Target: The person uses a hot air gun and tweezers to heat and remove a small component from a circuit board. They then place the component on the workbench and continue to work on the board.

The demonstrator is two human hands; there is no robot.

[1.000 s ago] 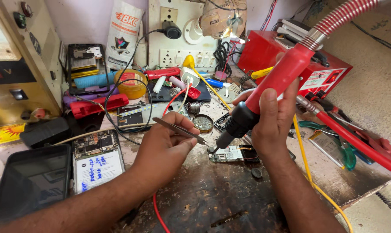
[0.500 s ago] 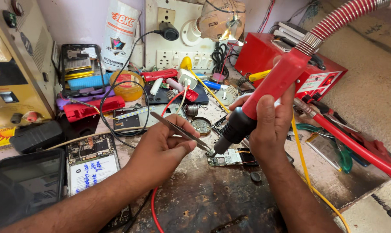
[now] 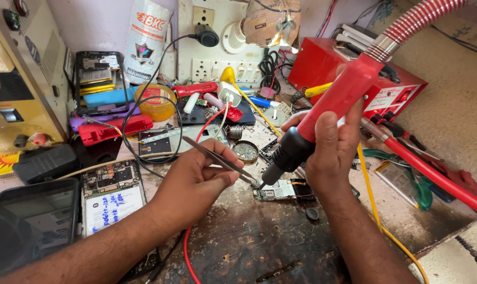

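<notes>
The right hand (image 3: 335,150) is wrapped tight around a red hot air tool (image 3: 328,113) with a black tip. The tip points down at a small green circuit board (image 3: 280,190) that lies on the worn brown table (image 3: 259,242), near the middle. The left hand (image 3: 196,181) pinches thin metal tweezers (image 3: 222,160). Their point sits right by the black tip, just over the left end of the board. Since a moment ago the tweezers have come a bit closer to the board, and the hot tip has stayed where it was. So the work looks to be on one tiny spot there. An open phone (image 3: 111,202) lies at the near left.
</notes>
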